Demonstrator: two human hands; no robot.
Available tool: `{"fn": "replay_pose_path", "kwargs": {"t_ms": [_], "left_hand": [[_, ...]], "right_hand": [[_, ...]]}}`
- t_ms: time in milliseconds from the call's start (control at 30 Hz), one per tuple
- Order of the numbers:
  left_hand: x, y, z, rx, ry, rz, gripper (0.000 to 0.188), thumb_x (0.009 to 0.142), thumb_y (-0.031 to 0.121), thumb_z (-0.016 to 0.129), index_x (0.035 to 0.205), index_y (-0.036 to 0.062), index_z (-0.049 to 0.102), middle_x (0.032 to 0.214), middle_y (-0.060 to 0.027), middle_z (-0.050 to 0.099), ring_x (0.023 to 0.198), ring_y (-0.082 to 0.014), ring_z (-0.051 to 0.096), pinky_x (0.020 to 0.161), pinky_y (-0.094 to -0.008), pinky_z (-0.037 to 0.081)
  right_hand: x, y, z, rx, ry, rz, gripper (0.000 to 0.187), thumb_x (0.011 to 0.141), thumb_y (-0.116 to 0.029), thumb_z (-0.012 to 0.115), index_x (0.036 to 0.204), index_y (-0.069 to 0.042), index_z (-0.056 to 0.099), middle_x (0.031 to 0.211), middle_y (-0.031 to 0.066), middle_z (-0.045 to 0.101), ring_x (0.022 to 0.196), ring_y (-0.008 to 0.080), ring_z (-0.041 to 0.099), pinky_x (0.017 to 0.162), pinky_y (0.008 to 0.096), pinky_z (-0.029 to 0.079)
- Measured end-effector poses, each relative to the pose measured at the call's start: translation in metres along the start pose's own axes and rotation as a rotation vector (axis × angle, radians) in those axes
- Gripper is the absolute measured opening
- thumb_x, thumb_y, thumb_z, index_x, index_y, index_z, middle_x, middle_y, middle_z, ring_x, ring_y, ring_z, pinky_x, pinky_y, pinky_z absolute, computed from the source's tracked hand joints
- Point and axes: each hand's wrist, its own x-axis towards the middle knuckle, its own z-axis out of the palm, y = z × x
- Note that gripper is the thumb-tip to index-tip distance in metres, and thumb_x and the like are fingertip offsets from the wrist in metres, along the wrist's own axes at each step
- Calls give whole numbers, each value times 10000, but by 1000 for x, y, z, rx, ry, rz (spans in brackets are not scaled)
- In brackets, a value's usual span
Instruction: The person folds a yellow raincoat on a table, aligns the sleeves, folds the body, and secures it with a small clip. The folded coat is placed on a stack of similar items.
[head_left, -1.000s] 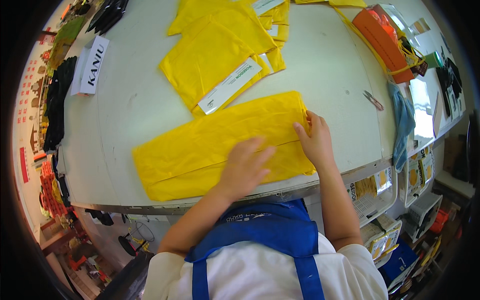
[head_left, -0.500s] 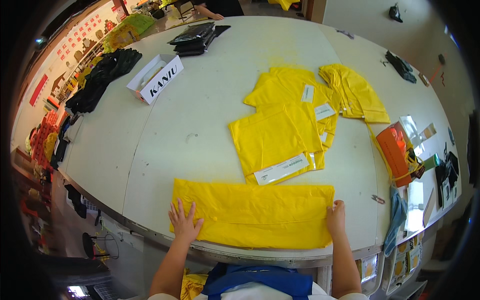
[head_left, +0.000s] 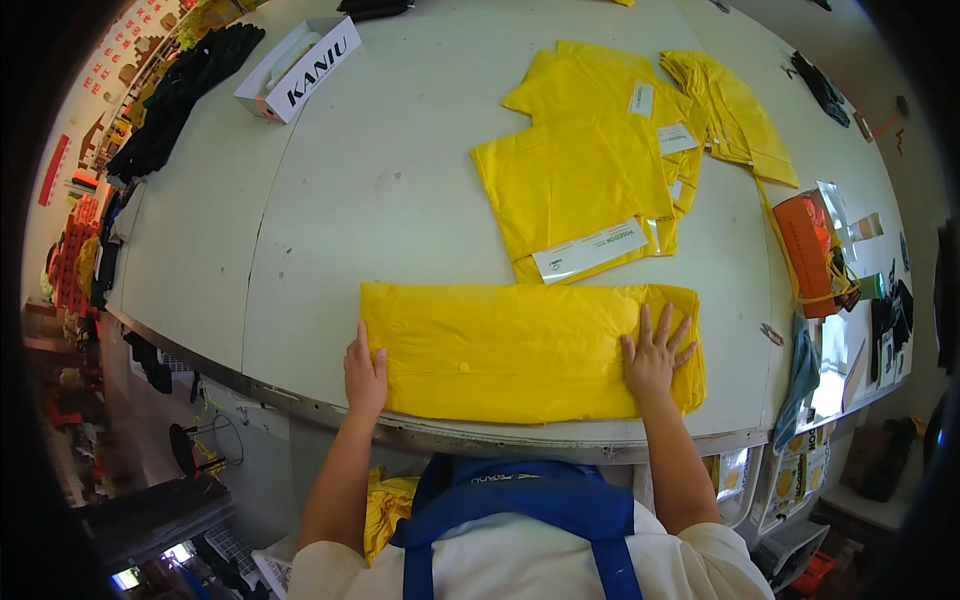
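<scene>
A long folded piece of thin, slightly glossy yellow fabric [head_left: 520,350] lies crosswise near the front edge of the table. It looks like a garment, and a small round button-like spot shows on its front. At its left end my left hand [head_left: 365,376] is closed on the edge, thumb and fingers together. My right hand [head_left: 655,350] lies flat with fingers spread on the right end, where several layers show. Just beyond are stacked, folded yellow pieces [head_left: 560,190] with white labels. A gathered yellow piece [head_left: 735,115] lies to their right.
An open white box [head_left: 315,75] and dark fabric [head_left: 185,95] are at the far left. On the right are an orange box [head_left: 803,255], small thread snips [head_left: 771,334] and a blue-grey cloth [head_left: 798,375] over the edge. The table's metal rim [head_left: 480,438] runs before me.
My left hand has gone from lying flat to holding the left edge. My right hand has gone from gripping the right edge to pressing flat. The view has tilted down.
</scene>
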Motion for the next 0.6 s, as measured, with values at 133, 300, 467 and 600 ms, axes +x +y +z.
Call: {"fn": "replay_pose_path", "kwargs": {"t_ms": [133,300,467,600], "left_hand": [[15,7,-10,-234,-54,-118,581,908,173,573,1401,49,291,1269,-177,492,1131,-293,507,932,-396,424],[27,-7,-33,-955,-410,-406,493,868,44,603,1303,0,376,1230,-132,522,1055,-204,556,866,-355,484],[14,15,-48,-973,-392,-374,457,866,31,591,1279,9,396,1211,-133,525,1053,-214,561,864,-345,491],[-5,64,-83,-1067,-410,-334,502,839,42,605,1272,18,353,1182,-145,522,1060,-234,561,865,-359,498]], "right_hand": [[6,1,-1,-37,-30,-2,607,913,-485,436,1449,-226,315,1551,119,122,1402,447,16,1040,667,-58],[-3,-66,-49,484,52,-113,718,910,-368,509,1465,-44,187,1532,207,107,1402,436,51,1103,568,62],[-39,-163,-18,1114,-203,-317,640,950,-252,440,1450,31,157,1505,235,166,1403,383,135,1139,404,132],[-44,-161,16,1088,-204,-301,577,983,-260,378,1444,30,187,1490,202,249,1399,326,200,1137,357,154]]}}
